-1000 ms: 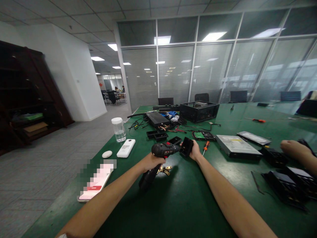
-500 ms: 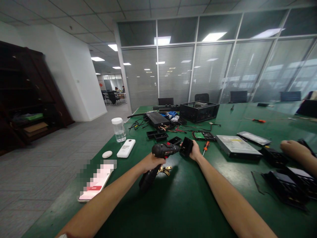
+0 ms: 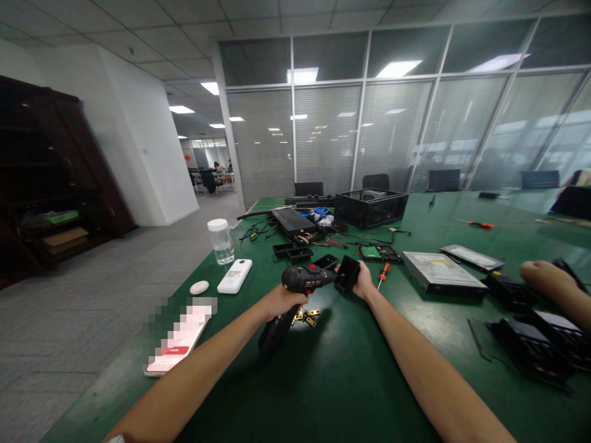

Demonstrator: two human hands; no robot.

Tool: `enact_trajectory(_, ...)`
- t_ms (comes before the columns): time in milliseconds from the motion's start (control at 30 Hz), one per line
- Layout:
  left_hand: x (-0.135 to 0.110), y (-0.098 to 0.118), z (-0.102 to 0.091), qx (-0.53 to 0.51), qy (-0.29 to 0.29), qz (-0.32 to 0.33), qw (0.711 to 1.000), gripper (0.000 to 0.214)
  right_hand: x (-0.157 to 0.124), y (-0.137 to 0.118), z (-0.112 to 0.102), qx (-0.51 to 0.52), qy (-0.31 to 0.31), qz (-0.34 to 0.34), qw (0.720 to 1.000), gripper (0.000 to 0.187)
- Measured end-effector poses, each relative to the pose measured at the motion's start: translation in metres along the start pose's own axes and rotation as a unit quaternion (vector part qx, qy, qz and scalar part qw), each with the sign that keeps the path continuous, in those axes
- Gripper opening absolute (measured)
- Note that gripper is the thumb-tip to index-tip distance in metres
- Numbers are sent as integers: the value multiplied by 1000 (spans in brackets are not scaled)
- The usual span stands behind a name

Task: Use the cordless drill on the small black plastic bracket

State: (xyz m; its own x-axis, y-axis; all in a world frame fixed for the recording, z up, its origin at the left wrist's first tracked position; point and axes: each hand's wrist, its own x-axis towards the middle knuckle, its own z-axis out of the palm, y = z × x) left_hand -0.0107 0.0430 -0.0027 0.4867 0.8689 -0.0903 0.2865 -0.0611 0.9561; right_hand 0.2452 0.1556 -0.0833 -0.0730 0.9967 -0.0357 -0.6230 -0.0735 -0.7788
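Observation:
My left hand [image 3: 282, 303] is wrapped round the grip of a black cordless drill [image 3: 302, 278] with red details. The drill points right, its tip at a small black plastic box [image 3: 347, 273]; whether the bit touches a screw is too small to tell. My right hand [image 3: 364, 282] holds that box tilted up from its right side. Several brass-coloured metal pieces [image 3: 308, 317] lie on the green table just behind the drill's grip. Similar black boxes [image 3: 299, 254] sit beyond the drill. An orange-handled screwdriver [image 3: 383, 274] lies right of my right hand.
A lidded clear jar [image 3: 221, 241], a white power bank [image 3: 235, 276] and a phone [image 3: 182, 344] stand or lie at left. Farther back are cables and a black computer case [image 3: 370, 208]. An optical drive [image 3: 442, 274] lies at right, near another person's hand [image 3: 545, 275].
Almost nothing differs. The drill and the black box stay in the same pose, and the other person's hand at right has shifted slightly left.

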Motion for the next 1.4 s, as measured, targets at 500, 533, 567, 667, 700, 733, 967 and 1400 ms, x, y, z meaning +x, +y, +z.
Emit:
enact_trajectory(500, -2, 3, -1, 5, 8, 0, 1000, 11, -1, 0, 0, -10, 4, 3, 1000, 37)
enact_trajectory(533, -2, 2, -1, 6, 7, 0, 1000, 11, -1, 0, 0, -12, 3, 2, 1000, 37)
enact_trajectory(567, -2, 2, -1, 7, 6, -1, 1000, 11, -1, 0, 0, -12, 2, 1, 1000, 37)
enact_trajectory(667, -1, 2, -1, 9, 3, -5, 1000, 11, -1, 0, 0, -12, 1, -2, 1000, 37)
enact_trajectory(700, -1, 2, -1, 8, 2, -5, 1000, 11, -1, 0, 0, -11, -1, -3, 1000, 37)
enact_trajectory(733, -1, 2, -1, 6, 2, -4, 1000, 10, -1, 0, 0, -9, -3, -3, 1000, 36)
enact_trajectory(967, -2, 3, 0, 9, 8, -3, 1000, 11, -5, -2, 3, -1, -3, -2, 1000, 36)
enact_trajectory(1400, -3, 5, 1, 4, 7, -2, 1000, 9, -3, 0, 1, -12, -5, -7, 1000, 37)
